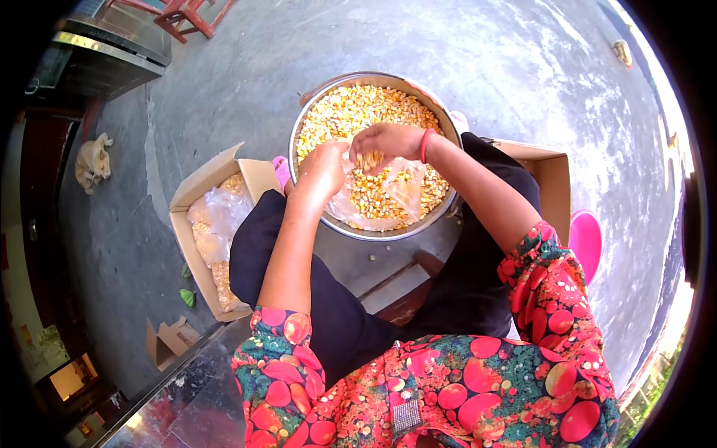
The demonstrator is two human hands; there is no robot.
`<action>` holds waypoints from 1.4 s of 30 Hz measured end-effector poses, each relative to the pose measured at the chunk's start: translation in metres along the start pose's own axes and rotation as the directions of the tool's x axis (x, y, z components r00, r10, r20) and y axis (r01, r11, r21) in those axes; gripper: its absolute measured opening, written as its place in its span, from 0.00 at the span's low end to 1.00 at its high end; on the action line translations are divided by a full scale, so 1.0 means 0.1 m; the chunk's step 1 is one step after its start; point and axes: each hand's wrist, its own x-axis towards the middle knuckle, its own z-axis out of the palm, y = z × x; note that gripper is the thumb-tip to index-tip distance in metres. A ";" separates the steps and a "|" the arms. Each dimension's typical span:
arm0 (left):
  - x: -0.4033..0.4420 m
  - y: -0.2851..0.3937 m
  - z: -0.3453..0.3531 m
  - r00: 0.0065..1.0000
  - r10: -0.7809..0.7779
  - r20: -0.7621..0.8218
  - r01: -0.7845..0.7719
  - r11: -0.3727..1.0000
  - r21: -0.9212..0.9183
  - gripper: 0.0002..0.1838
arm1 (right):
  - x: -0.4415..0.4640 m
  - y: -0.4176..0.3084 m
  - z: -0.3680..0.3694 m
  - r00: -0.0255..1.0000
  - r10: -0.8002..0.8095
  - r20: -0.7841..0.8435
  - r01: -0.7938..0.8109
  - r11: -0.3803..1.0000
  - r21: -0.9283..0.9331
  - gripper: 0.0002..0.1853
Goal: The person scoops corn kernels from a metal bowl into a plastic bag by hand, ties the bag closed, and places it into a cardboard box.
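Observation:
A round metal basin (pixel 293 142) full of yellow corn kernels (pixel 358 104) stands between my knees. A clear plastic bag (pixel 407 187) lies over the kernels in its near half, with its mouth toward my hands. My left hand (pixel 321 170) is closed on the edge of the bag at the basin's left side. Just right of it, my right hand (pixel 385 142), with a red band at the wrist, curls over a handful of corn kernels at the bag's mouth. Its fingertips are partly hidden.
On the left, a cardboard box (pixel 196 265) holds filled clear bags of kernels. Another cardboard box (pixel 554 179) stands beyond my right leg, near a pink plastic object (pixel 586 243). A beige cloth sack (pixel 92 163) lies on the concrete floor, and a red stool (pixel 187 16) stands farther back.

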 end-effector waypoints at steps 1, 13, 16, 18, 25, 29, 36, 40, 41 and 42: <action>0.01 -0.05 0.04 0.994 0.066 -0.089 -0.068 0.997 -0.020 0.21 | -0.10 -0.07 0.08 0.998 0.067 0.005 -0.065 0.984 -0.163 0.12; -0.04 0.04 0.17 0.973 0.222 0.056 -0.220 0.975 -0.039 0.19 | 0.10 0.02 -0.33 0.842 -0.349 -0.411 -0.024 0.737 -0.676 0.12; -0.05 0.11 0.22 0.961 0.245 0.131 -0.247 0.969 0.003 0.18 | 0.34 0.23 -0.33 0.809 -0.364 -0.462 -0.157 0.623 -0.766 0.17; -0.06 0.15 0.21 0.955 0.260 0.140 -0.264 0.964 0.012 0.18 | 0.44 0.30 -0.20 0.807 -0.340 -0.483 -0.182 0.635 -0.751 0.23; -0.07 0.15 0.20 0.950 0.263 0.166 -0.268 0.963 0.008 0.18 | 0.72 0.55 0.00 0.742 -0.538 -0.400 0.040 0.632 -0.774 0.16; -0.06 0.11 0.15 0.964 0.202 0.172 -0.216 0.974 0.073 0.19 | 0.58 0.32 -0.12 0.912 0.043 -0.407 0.068 0.965 0.253 0.10; 0.02 -0.09 0.06 0.993 0.120 0.019 -0.121 0.990 0.078 0.16 | 0.15 -0.04 -0.11 0.993 0.008 -0.121 0.015 0.983 0.184 0.11; 0.03 -0.14 0.06 0.985 0.119 -0.127 -0.119 0.993 0.012 0.18 | -0.06 -0.02 0.05 0.997 -0.015 0.077 0.026 0.988 -0.152 0.13; 0.03 -0.16 0.08 0.978 0.131 -0.160 -0.134 0.991 -0.005 0.20 | -0.07 0.05 0.07 0.997 -0.069 0.039 0.077 0.957 -0.280 0.14; 0.02 -0.15 0.08 0.971 0.142 -0.192 -0.149 0.989 -0.022 0.21 | -0.08 0.03 0.07 0.997 -0.070 0.037 0.078 0.957 -0.278 0.14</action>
